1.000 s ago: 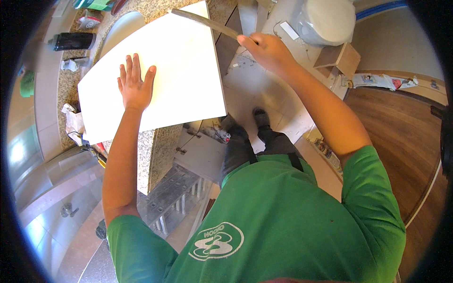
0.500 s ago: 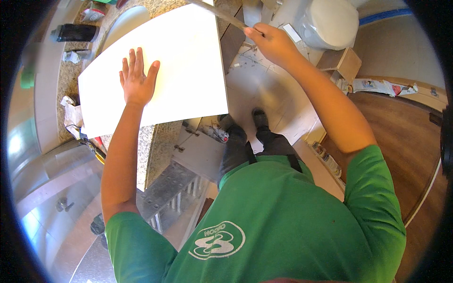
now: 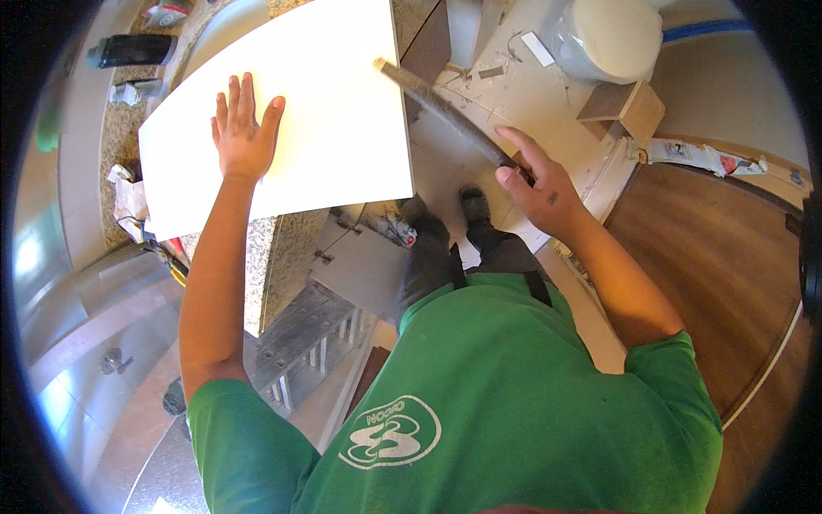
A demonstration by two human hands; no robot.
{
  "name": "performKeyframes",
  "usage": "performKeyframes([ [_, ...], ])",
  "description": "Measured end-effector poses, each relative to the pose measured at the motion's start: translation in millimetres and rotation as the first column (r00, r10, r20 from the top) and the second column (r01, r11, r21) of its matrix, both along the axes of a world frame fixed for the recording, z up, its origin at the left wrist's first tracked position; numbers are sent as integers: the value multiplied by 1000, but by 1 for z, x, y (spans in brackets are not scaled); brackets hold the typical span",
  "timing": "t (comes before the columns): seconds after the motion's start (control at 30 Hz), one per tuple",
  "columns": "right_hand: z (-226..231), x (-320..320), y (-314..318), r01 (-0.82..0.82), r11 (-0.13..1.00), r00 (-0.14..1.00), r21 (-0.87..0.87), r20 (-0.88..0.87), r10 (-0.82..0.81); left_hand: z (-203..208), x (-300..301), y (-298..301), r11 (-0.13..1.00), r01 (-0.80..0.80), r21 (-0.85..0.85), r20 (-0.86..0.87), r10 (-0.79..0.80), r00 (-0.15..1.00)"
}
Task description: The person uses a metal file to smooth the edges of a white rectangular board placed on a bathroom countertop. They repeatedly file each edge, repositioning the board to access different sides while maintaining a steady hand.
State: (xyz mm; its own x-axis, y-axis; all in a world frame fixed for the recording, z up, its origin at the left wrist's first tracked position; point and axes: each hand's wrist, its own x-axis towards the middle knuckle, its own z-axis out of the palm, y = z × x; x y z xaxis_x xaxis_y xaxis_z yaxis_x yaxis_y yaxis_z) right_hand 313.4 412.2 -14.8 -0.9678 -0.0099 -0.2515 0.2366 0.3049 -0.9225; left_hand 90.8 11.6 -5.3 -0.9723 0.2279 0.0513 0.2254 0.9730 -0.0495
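A bright white board with a curved far-left edge lies over a speckled granite countertop. My left hand is pressed flat on the board, its fingers spread. In my right hand, to the right of the board, is the handle end of a long grey flat file. Its index finger stretches along the tool. The file slants up to the left, and its pale tip overlaps the board's right edge; whether they touch I cannot tell.
A dark bottle stands at the counter's far left. Yellow-handled pliers lie by the board's near-left corner. A metal ladder is below. Right of my feet are a toilet, a wooden box and a brown panel.
My right hand has come nearer and to the right, drawing the file back along the board's right edge. Its tip now shows. My left hand stays on the board.
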Motion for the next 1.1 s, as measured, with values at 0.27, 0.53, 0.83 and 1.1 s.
performKeyframes([
  [0.27, 14, 9, -1, -311, 874, 919, 374, -116, 377, -3, -1, -3, 1000, 12, 0, 0, -12, 1000],
  [0.53, -16, -96, -21, -86, 910, 895, 406, -370, 249, 0, -2, -1, 1000, 19, -19, 7, -19, 1000],
  [0.83, 12, -29, -4, -185, 896, 919, 404, -251, 303, -3, -1, -4, 1000, 19, 8, 3, -19, 1000],
  [1.1, -1, -82, -17, -134, 884, 891, 447, -336, 305, -1, -2, -4, 1000, 9, -11, 18, -8, 1000],
])
